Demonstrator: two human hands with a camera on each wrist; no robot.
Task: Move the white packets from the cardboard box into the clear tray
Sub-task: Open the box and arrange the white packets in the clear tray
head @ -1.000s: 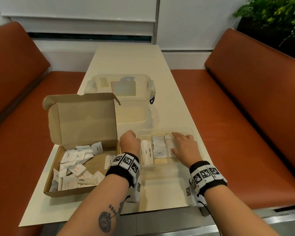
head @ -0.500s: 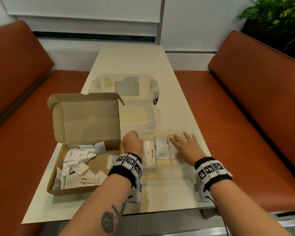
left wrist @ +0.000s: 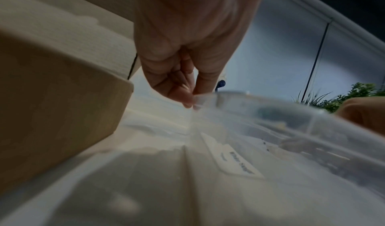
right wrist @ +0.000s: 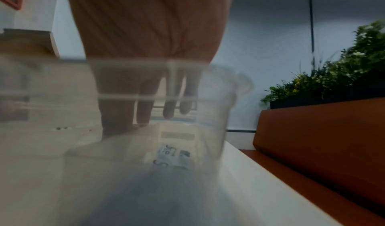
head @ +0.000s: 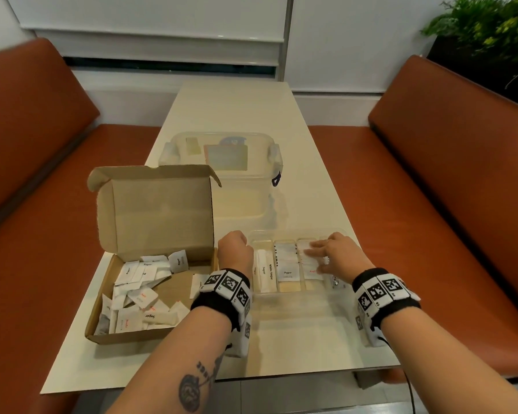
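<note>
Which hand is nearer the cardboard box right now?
Left. The left hand pinches the clear tray's near-left corner, right beside the cardboard box. The right hand lies across the tray's right compartments, farther away.

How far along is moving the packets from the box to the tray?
Done: a few packets lie in the clear tray. In hand: the left hand pinches the tray's corner, and the right hand lies flat over the packets inside. Left: most packets sit in the cardboard box.

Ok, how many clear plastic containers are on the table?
2: a lidded clear plastic tub farther back, behind the open cardboard box, and a shallow clear divided tray in front of that tub, right of the box.
</note>
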